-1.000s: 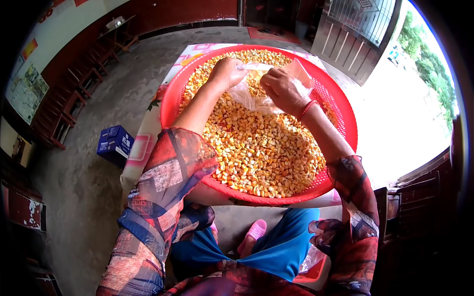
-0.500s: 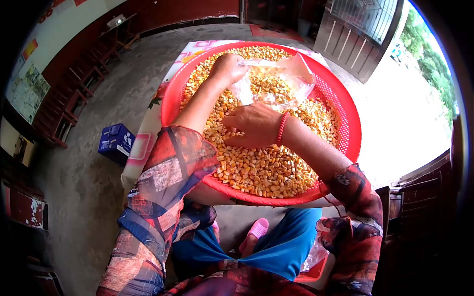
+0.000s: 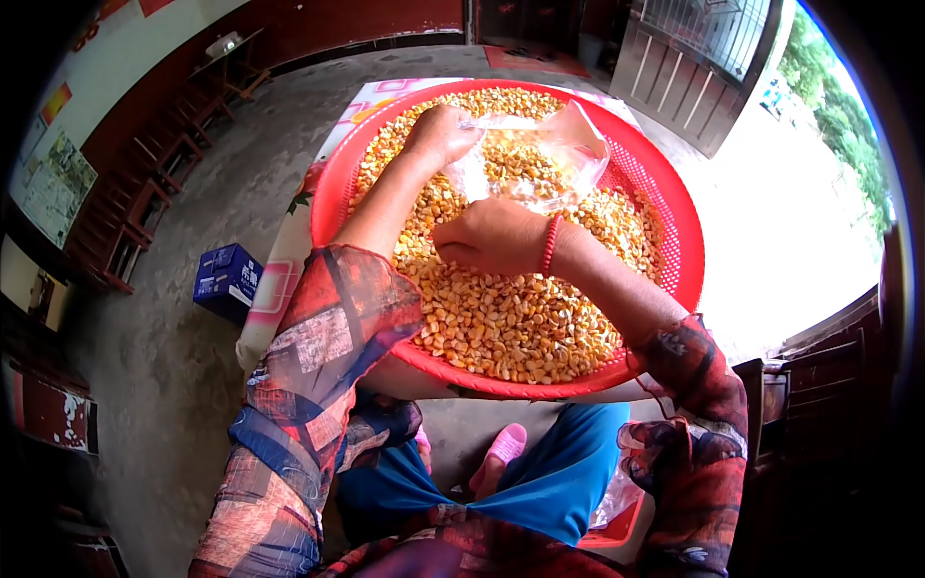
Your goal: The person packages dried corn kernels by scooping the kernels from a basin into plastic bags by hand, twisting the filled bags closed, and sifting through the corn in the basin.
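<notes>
A wide red mesh basket (image 3: 686, 275) holds a thick layer of yellow corn kernels (image 3: 520, 332). At its far side my left hand (image 3: 445, 137) is closed on the edge of a clear plastic bag (image 3: 586, 144). The bag lies over the corn with its mouth spread, and kernels show in or through it. Just nearer to me, my right hand (image 3: 493, 236) is closed in a fist low over the corn, in front of the bag. Whatever lies inside its curled fingers is hidden. A red bracelet (image 3: 550, 246) circles the right wrist.
Under the basket is a table with a patterned cloth (image 3: 273, 294). A blue box (image 3: 228, 279) stands on the floor to the left. Wooden chairs (image 3: 120, 226) line the left wall. An open metal door (image 3: 686, 82) is at the far right. A red container (image 3: 617, 525) sits by my legs.
The fingers of my right hand, spread apart over the kernels before, have curled into a fist. My left hand keeps its hold on the plastic bag in nearly the same place.
</notes>
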`<state>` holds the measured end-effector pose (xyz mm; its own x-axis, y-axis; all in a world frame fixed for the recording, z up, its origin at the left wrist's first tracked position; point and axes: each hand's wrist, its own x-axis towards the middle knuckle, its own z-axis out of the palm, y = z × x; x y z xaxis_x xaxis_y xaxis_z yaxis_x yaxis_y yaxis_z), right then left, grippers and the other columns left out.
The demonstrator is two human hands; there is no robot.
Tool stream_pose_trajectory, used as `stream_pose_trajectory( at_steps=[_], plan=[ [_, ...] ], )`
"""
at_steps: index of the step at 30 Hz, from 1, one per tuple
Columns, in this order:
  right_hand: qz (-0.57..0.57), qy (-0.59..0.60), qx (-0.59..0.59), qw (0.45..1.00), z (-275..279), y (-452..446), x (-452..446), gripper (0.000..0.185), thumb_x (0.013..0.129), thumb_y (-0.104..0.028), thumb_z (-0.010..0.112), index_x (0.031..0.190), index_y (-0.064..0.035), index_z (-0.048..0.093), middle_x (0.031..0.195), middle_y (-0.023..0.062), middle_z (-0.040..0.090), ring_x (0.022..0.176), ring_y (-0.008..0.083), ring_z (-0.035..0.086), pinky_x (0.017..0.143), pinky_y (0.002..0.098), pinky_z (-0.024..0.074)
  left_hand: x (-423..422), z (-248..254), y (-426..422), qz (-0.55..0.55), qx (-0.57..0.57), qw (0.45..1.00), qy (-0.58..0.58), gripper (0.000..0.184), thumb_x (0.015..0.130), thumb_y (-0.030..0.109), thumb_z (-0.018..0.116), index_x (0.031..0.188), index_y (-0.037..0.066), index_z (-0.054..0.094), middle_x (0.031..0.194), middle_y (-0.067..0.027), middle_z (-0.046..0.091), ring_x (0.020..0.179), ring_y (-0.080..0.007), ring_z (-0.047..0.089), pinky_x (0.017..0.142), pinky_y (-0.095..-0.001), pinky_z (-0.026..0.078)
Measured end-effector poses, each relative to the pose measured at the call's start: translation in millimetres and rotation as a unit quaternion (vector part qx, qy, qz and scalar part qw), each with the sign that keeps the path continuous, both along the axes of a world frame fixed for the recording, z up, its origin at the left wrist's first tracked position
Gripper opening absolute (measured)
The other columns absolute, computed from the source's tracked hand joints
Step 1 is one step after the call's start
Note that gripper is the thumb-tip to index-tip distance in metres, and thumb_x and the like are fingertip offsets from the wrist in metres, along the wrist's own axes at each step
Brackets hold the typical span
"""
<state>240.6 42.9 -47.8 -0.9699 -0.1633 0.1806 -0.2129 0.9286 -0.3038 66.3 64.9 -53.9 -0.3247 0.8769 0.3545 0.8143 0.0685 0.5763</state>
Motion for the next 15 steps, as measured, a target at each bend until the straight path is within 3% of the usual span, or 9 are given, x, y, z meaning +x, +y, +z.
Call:
stream_pose_trajectory(
  at_steps=[5, 9, 11, 13, 15],
  plan=[
    [-0.092, 0.175, 0.001, 0.980, 4.1, 25.3, 0.2, 0.014, 0.083, -0.019, 0.050, 0.082, -0.0062, 0.054, 0.065, 0.0141, 0.056, 0.062, 0.0295, 0.057, 0.057, 0.0370, 0.0442, 0.1, 2.5, -1.7, -0.009, -0.008, 1.000, 0.007, 0.023, 0.070, 0.028, 0.059, 0.074, 0.005, 0.064, 0.067, -0.0148, 0.061, 0.064, -0.0269, 0.060, 0.060, -0.0364, 0.045],
    [-0.200, 0.250, -0.043, 0.946, 7.4, 51.0, 5.0, 0.018, 0.085, -0.021, 0.046, 0.085, -0.0046, 0.052, 0.072, 0.0162, 0.057, 0.067, 0.0319, 0.057, 0.060, 0.0403, 0.0445, 3.9, 2.9, 0.7, 0.011, -0.020, 1.000, 0.011, 0.025, 0.071, 0.028, 0.058, 0.072, 0.004, 0.063, 0.065, -0.0150, 0.060, 0.061, -0.0267, 0.059, 0.058, -0.0371, 0.044],
    [-0.197, 0.288, -0.003, 0.937, -2.7, 74.2, 6.5, 0.019, 0.086, -0.020, 0.044, 0.083, -0.0029, 0.052, 0.073, 0.0145, 0.053, 0.067, 0.0313, 0.054, 0.064, 0.0406, 0.0431, 5.0, 4.1, -1.5, 0.009, -0.021, 1.000, 0.011, 0.025, 0.071, 0.029, 0.059, 0.072, 0.004, 0.063, 0.065, -0.0148, 0.060, 0.061, -0.0268, 0.059, 0.058, -0.0370, 0.044],
    [-0.198, 0.332, 0.110, 0.915, -0.9, 80.1, 12.3, 0.019, 0.085, -0.019, 0.044, 0.079, -0.0025, 0.052, 0.073, 0.0122, 0.052, 0.064, 0.0300, 0.054, 0.062, 0.0398, 0.0440, 4.5, 3.8, -3.1, 0.007, -0.024, 1.000, 0.012, 0.025, 0.071, 0.029, 0.059, 0.073, 0.005, 0.064, 0.065, -0.0145, 0.060, 0.061, -0.0271, 0.059, 0.058, -0.0369, 0.044],
    [-0.190, 0.264, 0.073, 0.943, 4.2, 74.3, 15.5, 0.016, 0.085, -0.017, 0.046, 0.082, -0.0028, 0.053, 0.075, 0.0120, 0.053, 0.066, 0.0292, 0.055, 0.061, 0.0387, 0.0442, 3.8, 3.4, -2.7, 0.009, -0.025, 1.000, 0.008, 0.024, 0.070, 0.029, 0.060, 0.073, 0.005, 0.064, 0.066, -0.0143, 0.060, 0.061, -0.0267, 0.059, 0.058, -0.0368, 0.045]
  ],
)
